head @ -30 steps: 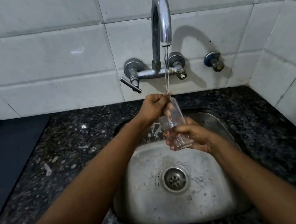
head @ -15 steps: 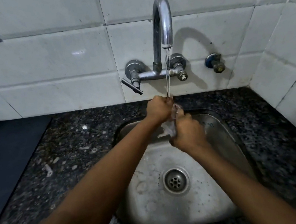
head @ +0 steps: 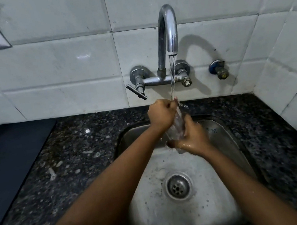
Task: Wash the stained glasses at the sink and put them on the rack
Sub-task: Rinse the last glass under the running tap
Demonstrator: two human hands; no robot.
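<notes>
A clear glass is held tilted over the back of the sink, its upper end right under the thin stream of water falling from the tap. The left hand is curled round the glass near its top, and the right hand, wet, wraps its lower part from the side, so both hands grasp it. Judging by this, the washing of this glass is under way and not finished: it is being rinsed, and whether any stain is left on it cannot be told through the blur and water. No rack and no other glasses show here, so the racking step looks undone, and how many glasses remain cannot be judged. Around the basin lies the dark speckled countertop.
</notes>
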